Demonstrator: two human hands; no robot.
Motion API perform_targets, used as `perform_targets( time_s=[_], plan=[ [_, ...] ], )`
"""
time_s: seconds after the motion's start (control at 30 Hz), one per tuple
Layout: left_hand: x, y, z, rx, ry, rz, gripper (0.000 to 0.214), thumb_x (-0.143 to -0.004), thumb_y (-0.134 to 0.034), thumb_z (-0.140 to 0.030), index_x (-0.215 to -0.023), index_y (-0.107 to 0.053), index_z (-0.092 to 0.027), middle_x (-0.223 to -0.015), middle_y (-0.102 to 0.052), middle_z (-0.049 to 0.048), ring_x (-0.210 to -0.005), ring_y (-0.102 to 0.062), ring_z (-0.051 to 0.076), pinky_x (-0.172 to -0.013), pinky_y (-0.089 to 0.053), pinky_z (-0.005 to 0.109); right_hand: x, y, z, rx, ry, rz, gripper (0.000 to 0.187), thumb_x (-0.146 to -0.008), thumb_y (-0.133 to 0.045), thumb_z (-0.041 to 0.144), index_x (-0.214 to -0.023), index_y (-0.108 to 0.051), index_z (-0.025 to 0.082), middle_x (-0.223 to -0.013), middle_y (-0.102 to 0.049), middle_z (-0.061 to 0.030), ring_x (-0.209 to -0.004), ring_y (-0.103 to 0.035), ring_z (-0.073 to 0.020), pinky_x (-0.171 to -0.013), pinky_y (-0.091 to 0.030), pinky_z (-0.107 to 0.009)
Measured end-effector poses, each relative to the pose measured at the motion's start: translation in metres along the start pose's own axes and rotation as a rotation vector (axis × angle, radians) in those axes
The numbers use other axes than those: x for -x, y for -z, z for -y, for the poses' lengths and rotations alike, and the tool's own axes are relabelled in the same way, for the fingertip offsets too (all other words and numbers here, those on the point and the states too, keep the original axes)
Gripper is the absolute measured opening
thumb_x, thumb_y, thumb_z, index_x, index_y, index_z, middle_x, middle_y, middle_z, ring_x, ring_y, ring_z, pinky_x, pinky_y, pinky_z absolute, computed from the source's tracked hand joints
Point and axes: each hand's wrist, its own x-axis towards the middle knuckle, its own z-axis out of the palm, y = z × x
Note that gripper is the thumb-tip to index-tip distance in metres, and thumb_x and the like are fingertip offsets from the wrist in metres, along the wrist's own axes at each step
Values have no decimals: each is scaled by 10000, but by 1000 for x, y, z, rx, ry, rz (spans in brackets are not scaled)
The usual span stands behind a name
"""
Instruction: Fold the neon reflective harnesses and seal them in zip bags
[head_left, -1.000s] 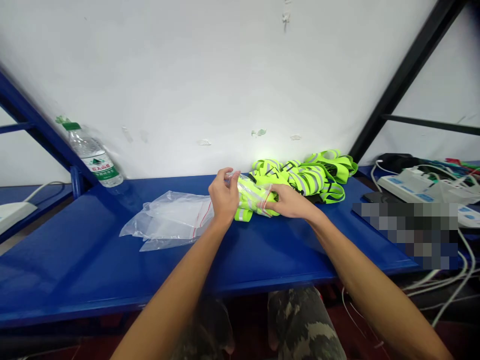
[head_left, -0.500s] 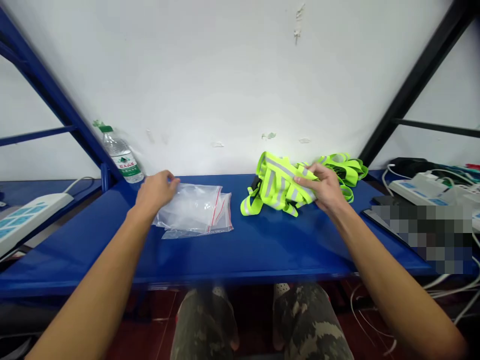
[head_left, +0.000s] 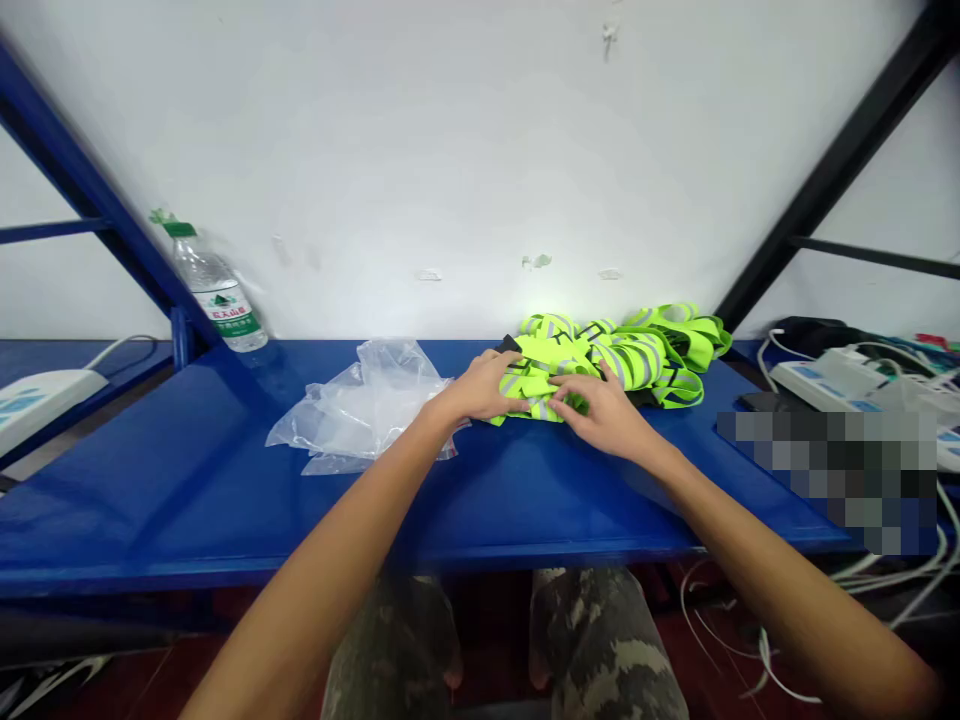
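A neon yellow reflective vest with grey stripes lies bunched on the blue shelf top. My left hand rests on its left side, and my right hand presses on its right side, fingers curled into the fabric. Both hands hide much of this vest. Behind my right hand sits a heap of similar folded vests. Left of my left hand lies a crumpled clear plastic zip bag, its edge close to my wrist.
A plastic water bottle lies against the wall at the back left. White power strips and tangled cables sit at the right, beside a pixelated patch. Another power strip sits on a lower left shelf. Blue and black steel frame bars rise on both sides.
My left hand has moved from the plastic bag onto the vest. The vest, earlier spread and lifted by my right hand, now lies lower and more compact. The bag looks puffier.
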Motion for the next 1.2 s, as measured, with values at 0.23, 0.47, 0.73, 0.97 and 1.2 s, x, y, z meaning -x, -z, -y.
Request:
perform_targets(
  time_s=[0.23, 0.47, 0.73, 0.97, 1.2],
  plan=[
    [11, -12, 7, 91, 1, -132, 941, -655, -808, -289, -1465, -364, -110, -1376, -536, 185, -1284, -502, 329, -1116, -363, 461, -25, -6, 12, -18, -95, -82, 208, -756, -564, 228, -961, -531, 216, -875, -666, -49, -857, -625, -268, -1015, -337, -565],
    [17, -7, 3, -48, 104, -61, 1030, -724, -763, -347, -1546, -201, -84, -1462, -464, 241, -1308, -481, 414, -1051, -408, 519, -35, -8, -8, -300, -193, -561, 122, -704, -445, 125, -700, -512, 226, -698, -601, -24, -711, -601, -201, -689, -474, -327],
    [13, -9, -1, 67, 9, -338, 858, -684, -792, -234, -1441, -408, -116, -1440, -524, 164, -1321, -499, 325, -1115, -381, 428, -14, 23, 16, -106, 182, -663, 164, -672, -644, 147, -792, -685, 251, -1226, -655, -67, -1216, -553, -335, -1045, -404, -544],
    [14, -12, -8, -22, -57, -469, 784, -755, -566, -57, -1498, -330, -137, -1198, -652, 118, -1058, -610, 249, -931, -478, 366, -24, 32, 17, -536, 22, -330, 201, -921, -551, 350, -837, -674, 216, -1028, -735, -74, -974, -687, -240, -868, -533, -419],
    [15, -16, -5, -80, 47, -540, 499, -849, -543, -145, -1348, -542, -154, -1277, -660, 110, -1118, -614, 277, -979, -468, 392, -30, 29, 8, -278, 40, 142, 404, -755, -745, 464, -1061, -691, 205, -1019, -728, -74, -952, -679, -273, -866, -519, -414]
  ],
)
